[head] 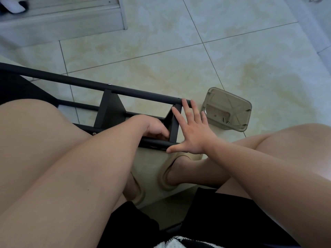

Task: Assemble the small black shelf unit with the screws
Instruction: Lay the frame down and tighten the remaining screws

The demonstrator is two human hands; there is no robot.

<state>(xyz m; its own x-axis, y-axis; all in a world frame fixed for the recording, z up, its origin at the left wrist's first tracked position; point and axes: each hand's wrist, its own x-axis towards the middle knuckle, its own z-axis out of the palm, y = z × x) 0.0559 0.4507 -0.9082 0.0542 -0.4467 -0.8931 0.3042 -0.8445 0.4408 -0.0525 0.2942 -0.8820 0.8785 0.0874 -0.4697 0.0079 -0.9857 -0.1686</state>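
The small black shelf unit [111, 108] lies on its side on the tiled floor in front of my knees, its long tubes running from the left edge to the middle. My right hand [192, 131] is spread flat with straight fingers against the unit's right end panel. My left hand [154, 127] reaches inside the frame beside that panel, its fingers curled; what they hold is hidden. A few screws [224, 121] lie in a clear plastic box [227, 108] just right of the unit.
My bare knees and slippered feet [172, 174] sit close under the unit. A grey step or door frame [62, 20] runs along the top left. Beige floor tiles [179, 42] stretch beyond the shelf unit.
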